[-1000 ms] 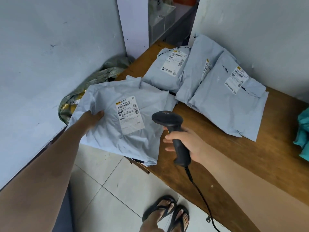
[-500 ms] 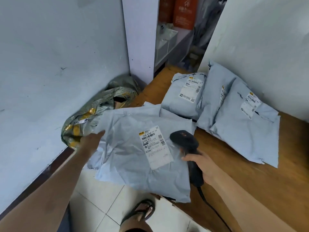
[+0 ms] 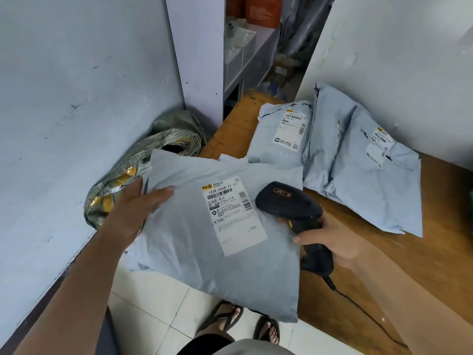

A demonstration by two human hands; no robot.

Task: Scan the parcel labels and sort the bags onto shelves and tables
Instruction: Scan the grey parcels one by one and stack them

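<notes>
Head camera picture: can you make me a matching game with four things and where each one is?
Things
1. scanner
2. K268 bag
3. green and yellow sack
4. orange box

Places
A. up on the shelf at the back
B. gripped in the right hand
C. crumpled in the corner by the wall
D. held at its edge by the left hand

Pairs: 1-B, 2-D, 3-C, 4-A
</notes>
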